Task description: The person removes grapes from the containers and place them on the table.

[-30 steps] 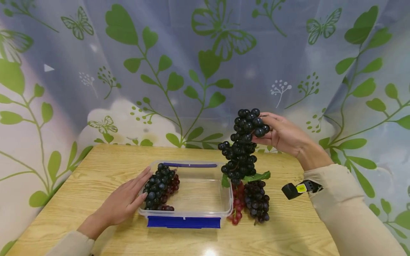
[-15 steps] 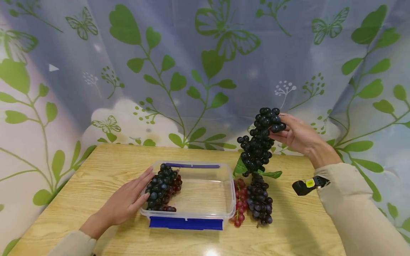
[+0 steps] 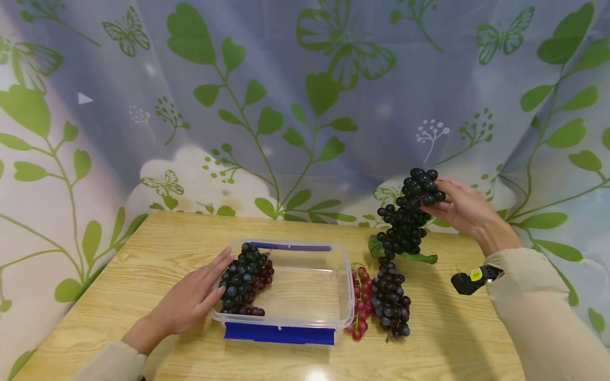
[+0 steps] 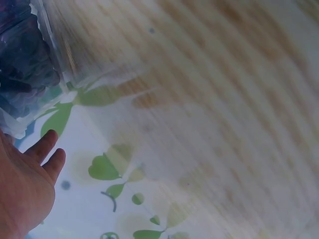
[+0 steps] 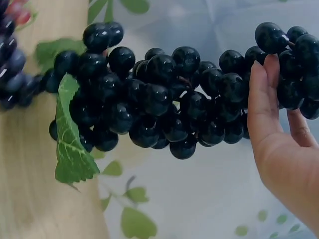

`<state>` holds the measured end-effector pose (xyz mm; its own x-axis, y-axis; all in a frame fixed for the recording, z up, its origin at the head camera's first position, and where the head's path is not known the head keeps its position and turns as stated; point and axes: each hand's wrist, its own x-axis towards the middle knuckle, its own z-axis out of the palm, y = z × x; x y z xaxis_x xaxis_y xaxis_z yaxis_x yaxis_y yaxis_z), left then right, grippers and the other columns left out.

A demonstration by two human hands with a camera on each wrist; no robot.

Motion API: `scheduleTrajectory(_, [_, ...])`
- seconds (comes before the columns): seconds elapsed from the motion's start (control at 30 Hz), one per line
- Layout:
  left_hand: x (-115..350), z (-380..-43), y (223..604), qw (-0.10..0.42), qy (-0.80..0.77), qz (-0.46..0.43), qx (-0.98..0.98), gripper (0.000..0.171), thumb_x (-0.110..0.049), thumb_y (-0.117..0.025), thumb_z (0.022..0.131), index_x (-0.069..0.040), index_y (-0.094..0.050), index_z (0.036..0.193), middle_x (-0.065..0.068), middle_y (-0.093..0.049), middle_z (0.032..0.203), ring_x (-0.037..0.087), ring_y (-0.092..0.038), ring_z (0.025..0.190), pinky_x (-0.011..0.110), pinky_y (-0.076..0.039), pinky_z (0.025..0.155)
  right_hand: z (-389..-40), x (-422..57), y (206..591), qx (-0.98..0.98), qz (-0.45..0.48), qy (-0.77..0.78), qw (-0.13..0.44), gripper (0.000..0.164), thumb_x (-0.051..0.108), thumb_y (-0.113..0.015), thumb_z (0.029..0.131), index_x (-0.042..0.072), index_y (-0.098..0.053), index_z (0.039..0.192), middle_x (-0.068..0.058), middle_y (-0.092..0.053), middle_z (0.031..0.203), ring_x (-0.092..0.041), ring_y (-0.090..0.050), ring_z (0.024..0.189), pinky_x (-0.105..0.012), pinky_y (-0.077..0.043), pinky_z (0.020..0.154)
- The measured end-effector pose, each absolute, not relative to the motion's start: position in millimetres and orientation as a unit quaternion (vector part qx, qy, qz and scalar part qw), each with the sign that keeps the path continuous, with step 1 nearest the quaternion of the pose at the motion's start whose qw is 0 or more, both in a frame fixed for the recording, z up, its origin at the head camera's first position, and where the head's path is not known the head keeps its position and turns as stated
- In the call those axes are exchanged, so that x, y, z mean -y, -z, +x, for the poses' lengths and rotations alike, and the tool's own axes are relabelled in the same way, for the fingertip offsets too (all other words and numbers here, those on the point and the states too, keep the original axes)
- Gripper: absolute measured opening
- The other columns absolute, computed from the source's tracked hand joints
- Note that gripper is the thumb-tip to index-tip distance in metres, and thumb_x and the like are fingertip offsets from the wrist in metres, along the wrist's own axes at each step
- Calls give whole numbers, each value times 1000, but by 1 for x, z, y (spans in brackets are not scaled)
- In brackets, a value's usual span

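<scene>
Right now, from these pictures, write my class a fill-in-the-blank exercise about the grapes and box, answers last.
The right hand holds a dark bunch with ____ leaves.
The front latch of the clear box is ____.
Of two bunches on the table beside the box, the closer bunch is ____.
In the head view, the boxed grapes lie toward the ____ end of the box.
Missing words: green; blue; red; left.

The right hand (image 3: 459, 209) has carried the black grape bunch (image 3: 405, 222) toward 3 o'clock, farther from the clear box (image 3: 305, 321). Its lower end has uncovered the top of the red grapes (image 3: 360, 308).
</scene>
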<state>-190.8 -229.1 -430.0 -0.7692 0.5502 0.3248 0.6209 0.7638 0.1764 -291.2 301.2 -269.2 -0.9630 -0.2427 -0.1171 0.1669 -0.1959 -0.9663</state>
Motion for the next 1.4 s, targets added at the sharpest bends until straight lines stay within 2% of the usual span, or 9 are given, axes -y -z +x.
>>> scheduleTrajectory(0.1, [228, -190, 428, 127, 138, -314, 931, 60, -30, -41, 94, -14, -12, 144, 2, -7, 148, 20, -24, 128, 41, -29, 98, -289, -309, 279, -631, -35, 762, 138, 68, 27, -52, 90, 9, -11, 142, -14, -27, 125, -21, -56, 98, -37, -38, 92])
scheduleTrajectory(0.27, [228, -190, 428, 129, 140, -314, 930, 60, -29, -41, 94, -14, -12, 144, 2, -7, 148, 20, -22, 129, 40, -28, 98, -280, -317, 295, -656, -42, 741, 139, 49, 26, -52, 90, 5, -27, 126, -13, -32, 120, -21, -56, 96, -39, -41, 89])
scheduleTrajectory(0.5, [229, -190, 431, 127, 144, -310, 931, 60, -28, -40, 94, -15, -11, 144, 1, -6, 148, 20, -21, 129, 40, -28, 99, -262, -331, 307, -679, -49, 717, 150, 37, 27, -50, 91, 11, -30, 118, -6, -22, 122, -15, -53, 84, -36, -44, 85])
scheduleTrajectory(0.77, [229, -189, 432, 126, 154, -307, 931, 59, -28, -40, 94, -16, -10, 144, 1, -6, 148, 21, -23, 129, 41, -28, 98, -237, -342, 310, -740, -46, 653, 152, 55, 32, -48, 91, 12, -17, 133, -11, -19, 133, -11, -44, 61, -32, -48, 69])
scheduleTrajectory(0.87, [229, -190, 432, 128, 153, -308, 930, 59, -28, -40, 94, -15, -12, 144, 1, -6, 148, 21, -23, 128, 41, -28, 98, -227, -344, 311, -800, -52, 584, 131, 58, 37, -47, 90, 10, -20, 135, -14, -25, 131, -10, -44, 65, -31, -48, 68])
scheduleTrajectory(1.03, [229, -191, 431, 128, 153, -309, 930, 59, -28, -41, 94, -15, -12, 144, 1, -6, 148, 21, -23, 128, 41, -29, 98, -213, -344, 313, -872, -88, 471, 103, 55, 39, -46, 90, 8, -29, 133, -19, -38, 127, -3, -50, 89, -33, -49, 71])
scheduleTrajectory(1.2, [228, -190, 430, 123, 155, -308, 931, 61, -28, -40, 94, -19, -8, 144, 1, -6, 148, 21, -22, 129, 41, -28, 98, -200, -345, 317, -893, -119, 423, 98, 47, 36, -49, 90, 10, -38, 128, -19, -35, 132, -28, -44, 112, -40, -48, 75])
scheduleTrajectory(1.3, [228, -190, 430, 123, 153, -308, 931, 60, -28, -40, 94, -18, -8, 144, 1, -6, 148, 20, -21, 129, 41, -28, 98, -193, -346, 322, -899, -141, 403, 94, 40, 34, -53, 88, 12, -46, 122, -15, -34, 132, -37, -40, 115, -40, -48, 75])
scheduleTrajectory(1.4, [229, -190, 431, 124, 155, -310, 930, 59, -27, -40, 94, -15, -10, 144, 1, -6, 148, 20, -20, 130, 41, -28, 98, -186, -347, 329, -888, -178, 409, 109, 32, 27, -55, 88, 13, -50, 116, -13, -39, 125, -27, -51, 105, -36, -49, 69])
